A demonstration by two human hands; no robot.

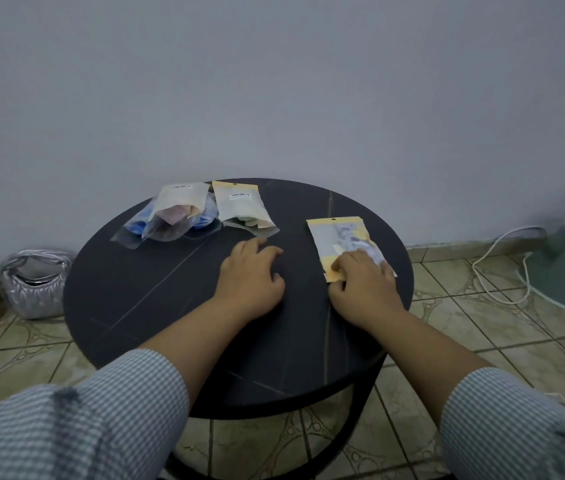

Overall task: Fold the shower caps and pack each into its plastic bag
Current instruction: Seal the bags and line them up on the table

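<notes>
Sleeves: checked blue-white sleeves at the near edge.
Left hand: left hand rests palm-down on the round black table, fingers loosely curled and slightly apart, holding nothing.
Right hand: right hand presses the yellow-edged bag, fingers spread flat on its near end.
Far bags: packed bag and a pile of bags lie beyond.
Floor: silver handbag at left.

Bare tabletop at near left; packed bags clustered along far edge.
</notes>
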